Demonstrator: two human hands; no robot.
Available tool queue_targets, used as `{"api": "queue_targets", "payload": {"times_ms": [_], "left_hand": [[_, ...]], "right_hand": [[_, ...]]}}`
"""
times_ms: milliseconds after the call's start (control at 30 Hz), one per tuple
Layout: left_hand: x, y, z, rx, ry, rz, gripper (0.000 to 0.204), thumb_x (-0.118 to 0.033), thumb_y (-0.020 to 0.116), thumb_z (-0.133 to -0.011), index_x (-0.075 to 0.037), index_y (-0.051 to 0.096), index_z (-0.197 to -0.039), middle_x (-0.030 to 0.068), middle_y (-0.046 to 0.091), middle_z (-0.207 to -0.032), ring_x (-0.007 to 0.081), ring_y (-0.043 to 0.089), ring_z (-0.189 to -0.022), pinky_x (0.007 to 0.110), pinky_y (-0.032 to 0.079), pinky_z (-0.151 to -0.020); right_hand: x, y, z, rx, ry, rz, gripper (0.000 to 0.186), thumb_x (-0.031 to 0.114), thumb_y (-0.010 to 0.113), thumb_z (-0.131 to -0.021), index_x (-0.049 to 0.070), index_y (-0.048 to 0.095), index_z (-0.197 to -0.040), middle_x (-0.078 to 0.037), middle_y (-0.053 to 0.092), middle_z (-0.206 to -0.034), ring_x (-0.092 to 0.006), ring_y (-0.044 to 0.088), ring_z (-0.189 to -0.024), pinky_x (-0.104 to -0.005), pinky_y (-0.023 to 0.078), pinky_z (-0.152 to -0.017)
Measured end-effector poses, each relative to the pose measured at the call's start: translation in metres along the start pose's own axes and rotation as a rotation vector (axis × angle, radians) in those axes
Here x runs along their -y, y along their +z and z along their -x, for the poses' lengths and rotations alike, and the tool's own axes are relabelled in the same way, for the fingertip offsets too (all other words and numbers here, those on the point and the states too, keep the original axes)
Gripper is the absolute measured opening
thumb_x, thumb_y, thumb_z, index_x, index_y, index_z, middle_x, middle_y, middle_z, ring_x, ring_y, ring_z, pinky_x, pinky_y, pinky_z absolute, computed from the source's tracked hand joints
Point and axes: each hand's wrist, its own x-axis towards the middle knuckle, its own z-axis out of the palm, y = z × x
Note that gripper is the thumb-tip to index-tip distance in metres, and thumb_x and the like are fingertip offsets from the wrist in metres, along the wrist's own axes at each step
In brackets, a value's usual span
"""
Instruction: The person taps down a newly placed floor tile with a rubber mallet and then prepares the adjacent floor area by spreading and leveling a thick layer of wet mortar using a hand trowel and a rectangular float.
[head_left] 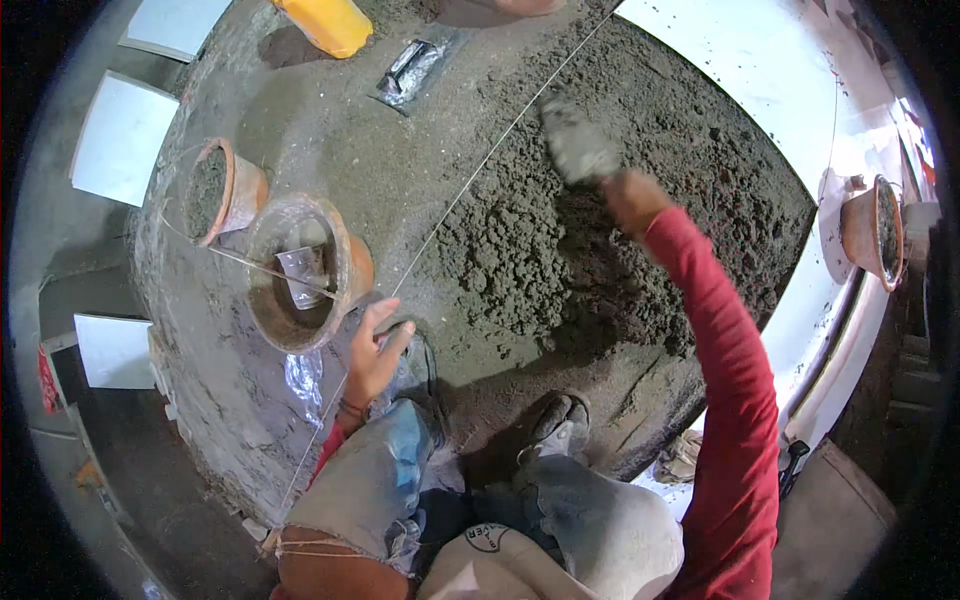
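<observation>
Right hand: the right hand (635, 203) is closed around the near end of the trowel, with the arm stretched forward.
Trowel: the trowel (583, 148) is held over the mortar bed, right of the string; its blade is smeared with grey and pointed away from the body.
Trowel handling: a stiff, fairly light tool is to be expected, made heavier by any mix stuck to it; it is best gripped by the handle, which is mostly hidden by the fingers, as the coated blade is likely slippery.
Mortar: the mortar (510, 265) is spread in dark, crumbly lumps; it is judged soft, damp and heavy in bulk, better moved with the blade than by the fingers.
Left hand: the left hand (372, 362) is raised near the left knee with its fingers parted; nothing is seen gripped, and whether the string is touched cannot be told.
String: the string (470, 185) is stretched slantwise past the left hand; it is probably light and easily plucked out of line.
Large bucket: a clear plastic piece (303, 277) is held inside the large bucket (358, 265), just left of the left hand.
</observation>
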Motion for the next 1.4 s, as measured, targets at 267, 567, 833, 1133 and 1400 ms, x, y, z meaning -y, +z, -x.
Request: {"api": "queue_targets", "payload": {"times_ms": [267, 567, 833, 1133, 1400], "left_hand": [[-0.026, -0.004, -0.005, 0.209, 0.167, -0.126, 0.026, -0.012, 0.058, -0.096, -0.004, 0.061, -0.121, 0.0053, 0.063, -0.118, 0.0137, 0.057, -0.110, 0.028, 0.046, -0.093], [-0.065, -0.013, 0.024, 0.273, 0.147, 0.061, 0.030, -0.007, 0.061, -0.093, 0.002, 0.054, -0.121, 0.0119, 0.064, -0.117, 0.0198, 0.062, -0.108, 0.033, 0.047, -0.098], [-0.061, -0.043, 0.043, 0.235, 0.293, -0.053, 0.033, -0.012, 0.067, -0.090, -0.002, 0.056, -0.120, 0.0106, 0.066, -0.115, 0.0200, 0.063, -0.106, 0.034, 0.048, -0.096], [-0.048, -0.050, 0.060, 0.221, 0.077, 0.061, 0.040, -0.026, 0.067, -0.092, 0.000, 0.055, -0.120, 0.0122, 0.065, -0.113, 0.0205, 0.063, -0.104, 0.034, 0.047, -0.091], [-0.086, -0.006, 0.019, 0.325, 0.211, 0.026, 0.043, -0.030, 0.064, -0.094, 0.002, 0.054, -0.122, 0.0135, 0.064, -0.114, 0.0221, 0.063, -0.104, 0.034, 0.048, -0.091]], "right_hand": [[0.081, 0.030, 0.154, 0.096, 0.083, 0.049, 0.031, 0.036, 0.044, -0.100, 0.008, 0.057, -0.102, -0.020, 0.066, -0.068, -0.0410, 0.067, -0.062, -0.0521, 0.054, -0.055], [-0.110, -0.030, 0.197, -0.284, 0.662, 0.260, 0.031, 0.036, 0.045, -0.100, 0.007, 0.057, -0.099, -0.021, 0.068, -0.078, -0.0412, 0.069, -0.073, -0.0503, 0.056, -0.063], [-0.157, -0.062, 0.178, -0.188, 0.738, 0.136, 0.031, 0.030, 0.052, -0.096, 0.006, 0.068, -0.107, -0.016, 0.071, -0.088, -0.0342, 0.070, -0.084, -0.0441, 0.057, -0.072], [-0.203, -0.078, 0.214, -0.059, 0.935, -0.357, 0.029, 0.035, 0.051, -0.100, 0.007, 0.058, -0.103, -0.006, 0.055, -0.069, -0.0208, 0.055, -0.058, -0.0353, 0.046, -0.048], [-0.083, 0.008, 0.292, 0.268, 0.183, 0.111, 0.026, 0.024, 0.044, -0.103, 0.007, 0.063, -0.108, -0.014, 0.065, -0.074, -0.0238, 0.067, -0.064, -0.0380, 0.061, -0.058]]}}
